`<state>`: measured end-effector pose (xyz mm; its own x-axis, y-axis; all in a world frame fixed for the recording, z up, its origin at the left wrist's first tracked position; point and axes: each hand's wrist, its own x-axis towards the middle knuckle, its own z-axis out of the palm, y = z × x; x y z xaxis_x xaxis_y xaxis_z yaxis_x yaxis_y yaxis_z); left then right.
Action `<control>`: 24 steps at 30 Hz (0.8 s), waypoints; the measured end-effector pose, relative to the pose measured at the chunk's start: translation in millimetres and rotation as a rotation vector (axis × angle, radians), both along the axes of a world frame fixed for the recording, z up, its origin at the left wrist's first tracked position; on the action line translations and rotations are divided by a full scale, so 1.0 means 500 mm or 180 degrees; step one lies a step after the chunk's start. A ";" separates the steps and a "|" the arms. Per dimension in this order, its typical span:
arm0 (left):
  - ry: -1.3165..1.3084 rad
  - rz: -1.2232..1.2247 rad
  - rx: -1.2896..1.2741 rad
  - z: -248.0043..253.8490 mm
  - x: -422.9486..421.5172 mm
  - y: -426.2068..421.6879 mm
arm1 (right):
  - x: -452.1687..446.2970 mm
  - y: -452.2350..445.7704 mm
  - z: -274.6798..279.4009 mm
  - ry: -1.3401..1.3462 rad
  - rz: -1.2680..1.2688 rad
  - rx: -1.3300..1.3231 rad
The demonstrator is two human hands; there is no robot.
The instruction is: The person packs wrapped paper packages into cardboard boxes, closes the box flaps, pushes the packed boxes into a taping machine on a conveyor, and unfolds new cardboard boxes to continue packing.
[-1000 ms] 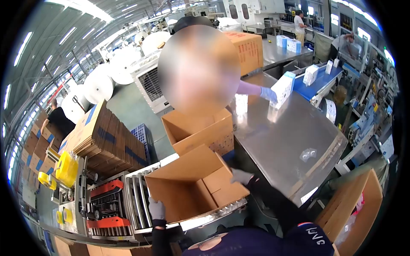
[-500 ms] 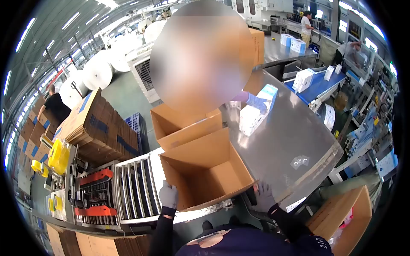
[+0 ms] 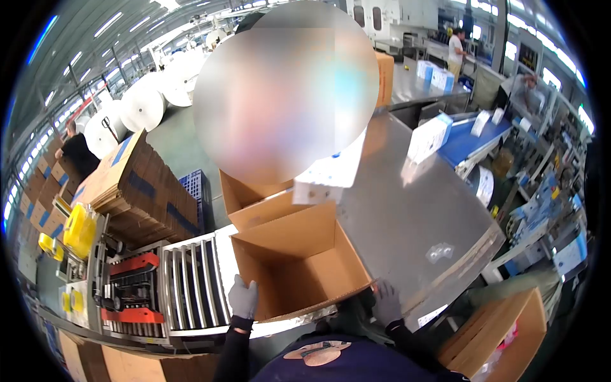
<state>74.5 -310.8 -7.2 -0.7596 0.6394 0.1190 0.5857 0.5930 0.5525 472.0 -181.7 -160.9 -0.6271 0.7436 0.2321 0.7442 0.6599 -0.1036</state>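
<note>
An open, empty cardboard box [image 3: 305, 274] stands at the end of the roller conveyor, tilted slightly in view. My left hand [image 3: 243, 299], in a grey glove, lies against its left side with the fingers extended. Beside the box's right front corner, my right hand [image 3: 387, 304] is open, fingers spread, near the edge of the metal table [image 3: 407, 216]. Behind this box stands another open box [image 3: 254, 207]. A co-worker, mostly blurred, is beyond it, by white packs [image 3: 318, 191] over that box's right edge.
Roller conveyor [image 3: 194, 280] and yellow tape rolls [image 3: 79, 229] lie left, before stacked flat cartons [image 3: 137, 191]. A white-blue pack [image 3: 428, 137] stands on the table near the blue belt [image 3: 474, 143]. An open carton [image 3: 496, 337] is at lower right. Other people work farther off.
The box turned and shifted right at first, then stayed much the same. My right hand came off its right side. White packs moved left toward the rear box, and another pack reached the table.
</note>
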 end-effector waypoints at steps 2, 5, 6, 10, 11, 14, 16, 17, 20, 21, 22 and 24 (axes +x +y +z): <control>-0.0163 0.0098 -0.0048 -0.009 -0.007 -0.002 | 0.010 0.007 0.002 -0.0131 -0.0010 -0.0001; -0.0161 0.0016 -0.0022 0.007 -0.006 -0.004 | 0.001 0.005 0.007 -0.0212 -0.0024 -0.0246; -0.0136 0.0001 -0.0118 0.012 -0.006 -0.006 | 0.000 0.011 -0.008 -0.0286 -0.0013 -0.0094; 0.0017 -0.0092 0.0015 -0.011 -0.022 -0.009 | -0.008 0.006 -0.019 -0.0614 -0.0113 -0.0140; -0.0125 -0.0127 -0.0016 -0.003 -0.021 -0.008 | -0.015 0.006 0.002 -0.0625 -0.0146 -0.0259; 0.0004 -0.0289 0.0358 -0.009 -0.019 -0.005 | -0.010 0.005 -0.021 -0.0735 -0.0190 -0.0229; -0.0424 -0.0156 -0.0395 0.067 -0.001 0.000 | -0.012 0.003 -0.021 -0.0755 -0.0230 -0.0320; 0.0387 -0.0269 -0.0607 0.079 0.002 0.001 | -0.004 0.009 -0.037 -0.0657 -0.0157 -0.0290; 0.2089 -0.1091 -0.0273 0.197 0.021 0.032 | -0.010 0.002 -0.020 -0.0478 -0.0261 -0.0488; 0.1935 -0.1511 -0.0168 0.243 0.035 0.049 | -0.012 -0.004 -0.014 -0.0495 -0.0221 -0.0399; 0.1793 -0.1926 -0.0020 0.285 0.051 0.066 | -0.017 -0.001 -0.007 -0.0492 -0.0195 -0.0276; 0.1162 -0.3117 0.0282 0.352 0.083 0.083 | -0.010 0.010 -0.032 -0.0682 -0.0255 -0.0232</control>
<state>115.9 -269.2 168.9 0.1766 0.9331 0.3133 0.9277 -0.2641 0.2639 466.9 -176.9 -177.0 -0.5946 0.8028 0.0439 0.8039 0.5945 0.0172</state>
